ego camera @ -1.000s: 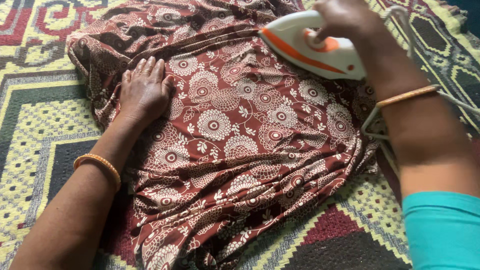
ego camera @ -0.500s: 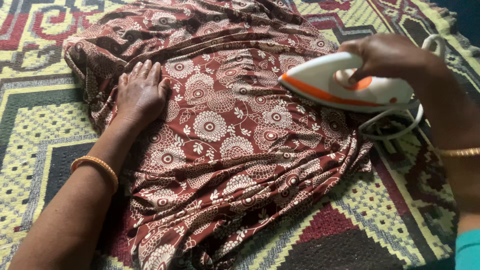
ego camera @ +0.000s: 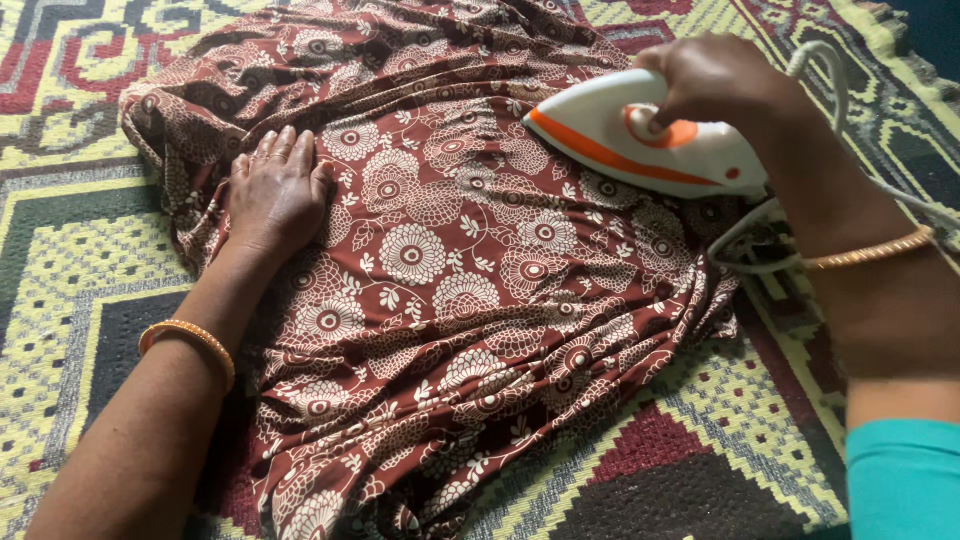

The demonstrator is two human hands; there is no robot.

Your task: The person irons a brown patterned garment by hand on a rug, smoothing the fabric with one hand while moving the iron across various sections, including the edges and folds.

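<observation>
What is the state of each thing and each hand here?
Cloth: spread on the mat, wrinkled.
Iron: on the cloth, held.
Cord: looped beside the iron.
Left hand: flat on the cloth.
Right hand: shut on the iron.
Mat: flat.

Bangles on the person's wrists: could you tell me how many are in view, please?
2. One orange-gold bangle sits on the left wrist, behind the left hand pressing the patterned cloth. One thin gold bangle sits on the right wrist, behind the right hand gripping the iron.

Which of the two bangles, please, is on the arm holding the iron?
The thin gold bangle on the right wrist, behind the right hand gripping the iron; the thicker orange one circles the left.
</observation>
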